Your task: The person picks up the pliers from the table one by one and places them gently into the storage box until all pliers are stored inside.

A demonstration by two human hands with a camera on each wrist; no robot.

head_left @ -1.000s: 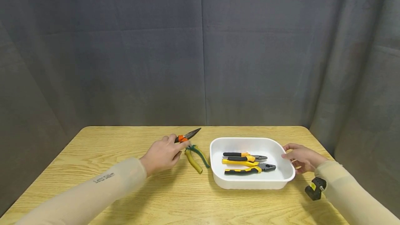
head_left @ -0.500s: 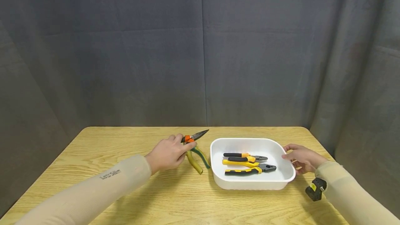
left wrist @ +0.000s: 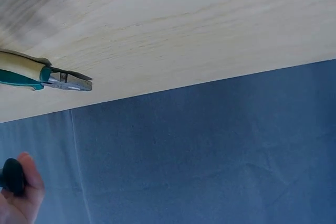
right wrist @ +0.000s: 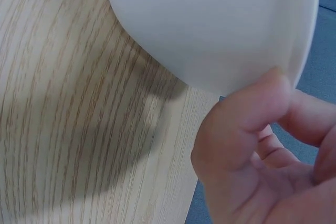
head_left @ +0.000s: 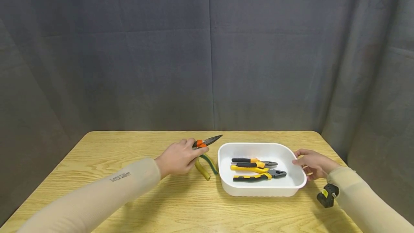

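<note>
In the head view my left hand point(head_left: 180, 156) grips long-nose pliers point(head_left: 210, 140) by their black-and-orange handles, the dark tapered tip pointing up and right. Below that hand lie yellow-and-green-handled pliers point(head_left: 203, 170), their head hidden there; the left wrist view shows the metal head of these pliers point(left wrist: 68, 81) on the table. A dark handle end point(left wrist: 13, 176) sticks out beside a finger at that view's lower left. My right hand point(head_left: 314, 164) pinches the right rim of the white tray point(head_left: 258, 191), thumb over the edge. Inside are combination pliers point(head_left: 276, 173) and smaller black-and-orange pliers point(head_left: 247, 164).
The wooden table point(head_left: 129, 204) has a far edge close behind the tray, and a grey curtain point(head_left: 145, 64) hangs beyond it. A black wrist device point(head_left: 327, 195) sits at my right cuff.
My left hand has moved right with the long-nose pliers, nearer the tray, now over more of the yellow-and-green pliers. My right hand keeps its hold on the rim; the tray hardly shifts.
</note>
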